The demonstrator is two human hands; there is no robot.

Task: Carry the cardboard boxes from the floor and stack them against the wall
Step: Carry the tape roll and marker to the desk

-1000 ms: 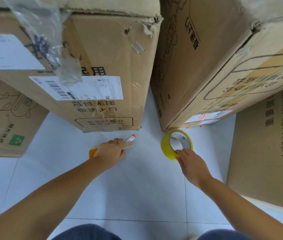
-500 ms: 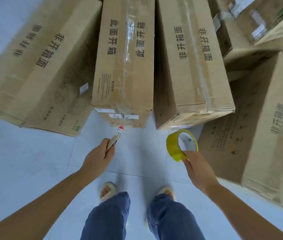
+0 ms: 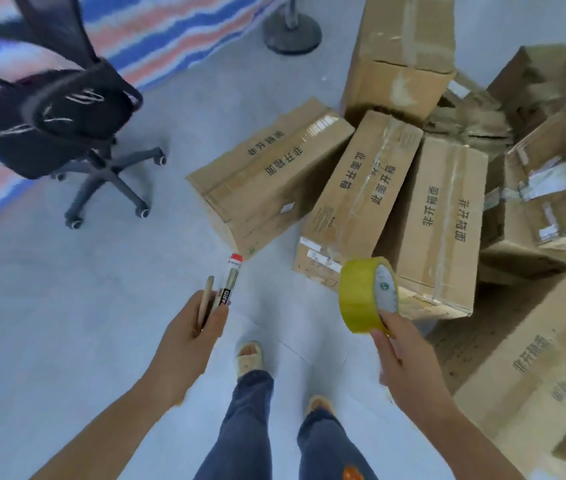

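Several long cardboard boxes lie on the grey floor ahead of me: a left box (image 3: 267, 174), a middle box (image 3: 357, 199) and a right box (image 3: 441, 220), with more piled behind and to the right. My left hand (image 3: 188, 337) grips a marker with a red cap (image 3: 229, 282) together with a thin flat stick. A roll of yellow tape (image 3: 366, 294) is held in my right hand (image 3: 402, 362). Both hands are raised in front of me, short of the boxes.
A black office chair on castors (image 3: 63, 112) stands at the left. A striped tarp (image 3: 156, 32) covers the far floor. A round metal stand base (image 3: 292, 29) sits at the top. A large box (image 3: 534, 382) lies at my right. My legs and sandals show below.
I have stood up from a crouch by the box ends. Both hands lifted the marker and tape off the floor. The view has pulled back and swung left, showing the chair.
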